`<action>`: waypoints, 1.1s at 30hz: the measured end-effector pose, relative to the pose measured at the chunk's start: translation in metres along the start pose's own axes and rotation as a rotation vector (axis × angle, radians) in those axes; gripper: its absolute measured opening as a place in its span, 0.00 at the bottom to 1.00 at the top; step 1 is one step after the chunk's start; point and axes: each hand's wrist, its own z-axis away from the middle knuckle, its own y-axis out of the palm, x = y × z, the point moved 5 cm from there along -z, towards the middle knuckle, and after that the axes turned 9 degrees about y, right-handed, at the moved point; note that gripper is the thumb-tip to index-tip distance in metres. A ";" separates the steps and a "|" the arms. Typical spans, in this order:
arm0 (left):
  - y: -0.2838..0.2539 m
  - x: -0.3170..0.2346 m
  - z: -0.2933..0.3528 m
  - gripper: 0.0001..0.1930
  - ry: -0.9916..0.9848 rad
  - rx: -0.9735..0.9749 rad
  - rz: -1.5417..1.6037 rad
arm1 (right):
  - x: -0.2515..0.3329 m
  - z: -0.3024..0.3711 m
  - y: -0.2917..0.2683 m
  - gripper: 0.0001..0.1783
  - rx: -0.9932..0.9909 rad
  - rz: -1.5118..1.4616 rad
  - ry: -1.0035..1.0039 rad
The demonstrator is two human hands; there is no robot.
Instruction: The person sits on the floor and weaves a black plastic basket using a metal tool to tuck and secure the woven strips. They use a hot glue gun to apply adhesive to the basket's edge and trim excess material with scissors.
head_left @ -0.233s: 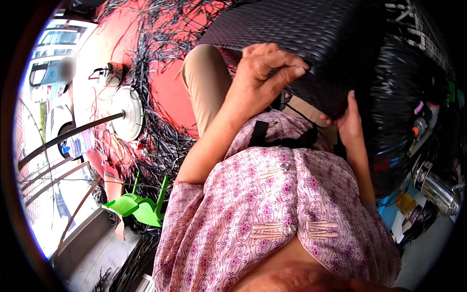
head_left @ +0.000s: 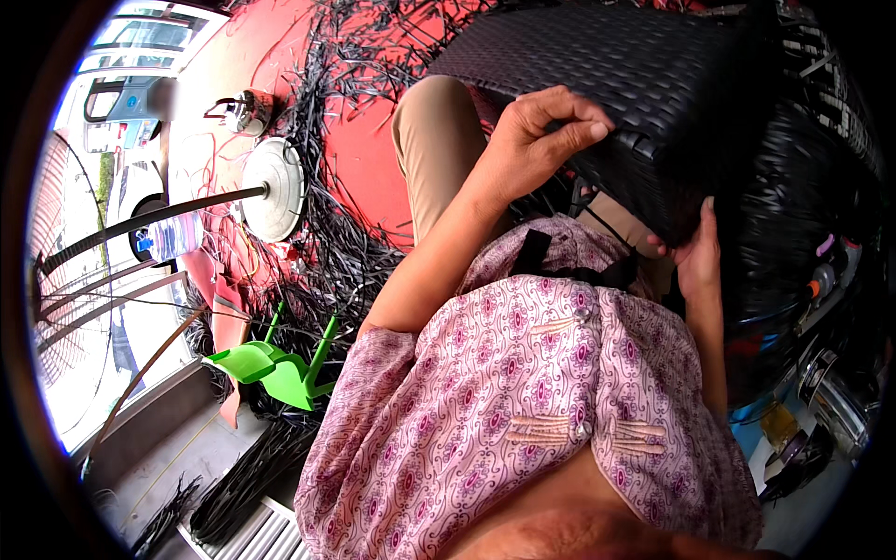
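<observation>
A large black woven wicker piece (head_left: 579, 56) lies across my lap, its corner turned toward me. My left hand (head_left: 546, 140) is at its near edge, thumb and forefinger pinched together. Whatever is between those fingertips is too dark to make out against the weave. Lower down and to the right, my right hand (head_left: 698, 257) grips the underside of the wicker piece, thumb up along its side and the other fingers partly hidden beneath. A thin black strip (head_left: 607, 222) hangs below the piece, in front of my beige trousers.
Loose black strips (head_left: 327, 187) litter the red floor covering (head_left: 359, 168). To the left are a round white lid-like disc (head_left: 273, 187), a metal kettle (head_left: 250, 112), a water bottle (head_left: 175, 236) and a green plastic dustpan (head_left: 280, 373). A shiny metal flask (head_left: 833, 397) lies at the right.
The whole view has shifted, so most things appear further right. Both hands keep nearly the same places on the wicker piece, the left still pinched and the right still gripping.
</observation>
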 end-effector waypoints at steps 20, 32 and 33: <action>0.052 -0.083 0.006 0.03 0.501 0.090 -0.885 | -0.023 -0.017 -0.008 0.43 0.067 -0.114 -0.050; 0.048 -0.100 0.003 0.02 0.511 0.056 -1.004 | -0.023 -0.016 -0.008 0.46 0.133 -0.099 -0.058; 0.049 -0.097 0.004 0.02 0.505 0.071 -1.002 | -0.021 -0.017 -0.008 0.46 0.134 -0.101 -0.066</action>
